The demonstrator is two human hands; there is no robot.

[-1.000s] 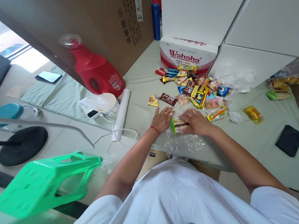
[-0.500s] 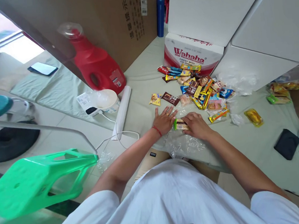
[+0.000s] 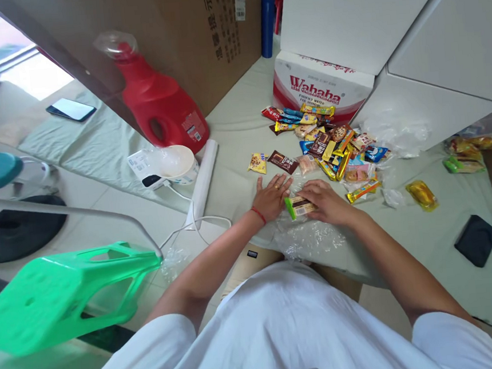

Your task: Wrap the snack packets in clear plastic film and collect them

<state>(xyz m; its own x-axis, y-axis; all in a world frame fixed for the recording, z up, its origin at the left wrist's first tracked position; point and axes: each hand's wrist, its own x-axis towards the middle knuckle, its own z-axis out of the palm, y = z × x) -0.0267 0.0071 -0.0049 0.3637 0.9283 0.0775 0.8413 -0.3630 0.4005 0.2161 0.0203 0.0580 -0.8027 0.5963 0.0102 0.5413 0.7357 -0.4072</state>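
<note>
Only slight movement showed since half a second earlier: the green-ended packet [image 3: 301,206] had turned a little, its green end swinging toward the person, while both grips kept nearly the same places. The right grip [image 3: 328,203] was closed on the packet; the left grip [image 3: 272,199] lay wide, palm down, fingers spread just beside the green end, though whether they touched it could not be told. Clear film [image 3: 315,239] lay crumpled below and between the grips, so good handling seemed to call for a light hold, without crushing the packet, and a flat left palm to steady the film. Beyond the grips, a heap of snacks [image 3: 340,147] crowded close, and a brown packet [image 3: 282,161] lay just past the left grip, likely to be nudged by a forward sweep. On the person's side of the grips, the edge of the desk [image 3: 410,245] ran near, making a slide that way risky. More room spread right of the right grip; left of the left grip, a narrower strip reached the white roll [image 3: 205,182].
</note>
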